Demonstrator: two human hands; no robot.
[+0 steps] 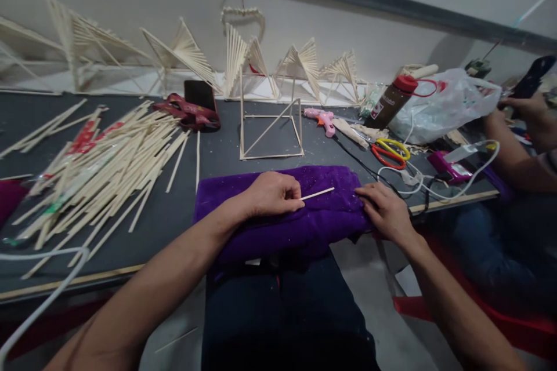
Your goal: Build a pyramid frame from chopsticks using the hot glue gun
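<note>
My left hand point(275, 192) is closed in a pinch on one end of a short, thin wooden stick point(319, 193). The stick points right, just above a folded purple cloth point(261, 239) at the table edge, over my lap. At the cloth's right end rests my right hand point(385, 208), its fingers loosely bent and a little apart, with nothing seen in them. A gap separates its fingertips from the stick's free end. Behind the cloth stands a small open frame of glued sticks point(270, 156), with a diagonal stick across it.
Loose sticks point(117, 168) and a dark phone point(199, 95) with a red strap lie left. Rightward are a pink glue gun point(322, 119), scissors point(391, 152), a brown bottle point(389, 103), a plastic bag point(448, 101) and cables. Fan-shaped stick models point(183, 46) line the wall. Another person's arm point(511, 145) is far right.
</note>
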